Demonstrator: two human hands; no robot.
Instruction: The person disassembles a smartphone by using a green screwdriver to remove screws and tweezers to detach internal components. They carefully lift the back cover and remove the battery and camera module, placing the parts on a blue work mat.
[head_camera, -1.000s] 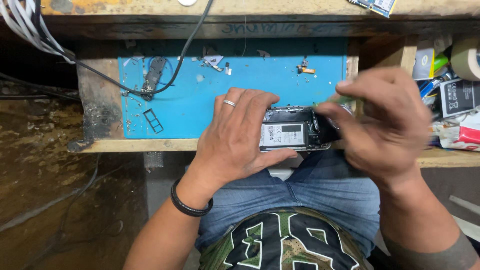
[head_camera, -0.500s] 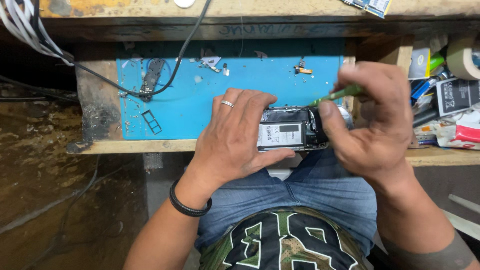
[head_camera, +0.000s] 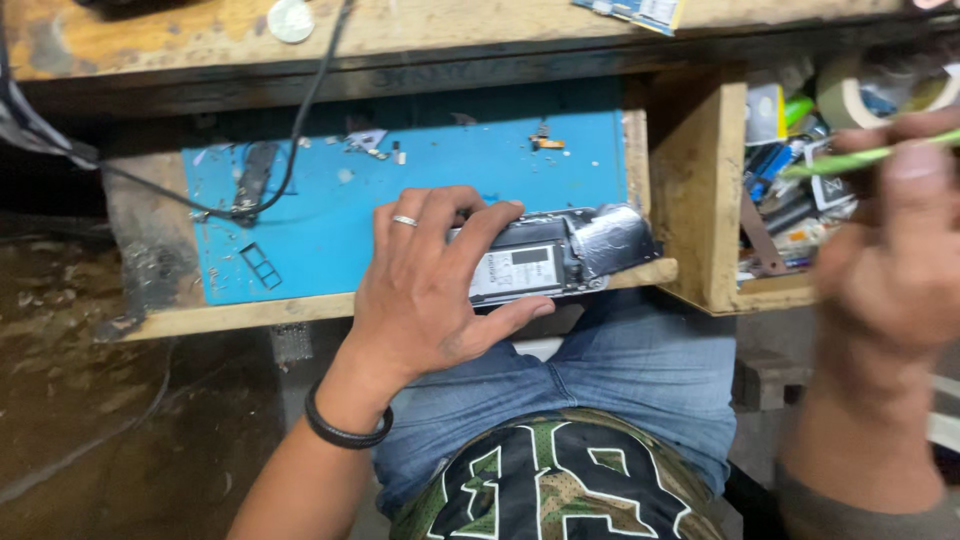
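Over on the far left, the black cable (head_camera: 300, 120) is trailing down across the blue work mat (head_camera: 420, 170), and loose screws and small parts (head_camera: 370, 145) are lying scattered near its top edge. My left hand (head_camera: 430, 290) is pinning the opened phone (head_camera: 560, 255) down at the front edge of the counter (head_camera: 400, 300), fingers (head_camera: 480, 235) spread over its back and thumb tucked under the near side, inner label and metal shielding facing up. Further right, my right hand (head_camera: 895, 270) is hovering well apart from the phone, beside the wooden compartment (head_camera: 700, 190) full of odds and ends, fingers pinching a thin green tool (head_camera: 860, 158); it is blurred, so I cannot tell the tip. I am judging this as mid-disassembly, between passes with the tool. The next move is calling for a steady phone and a careful, light approach with the tool onto the exposed insides.
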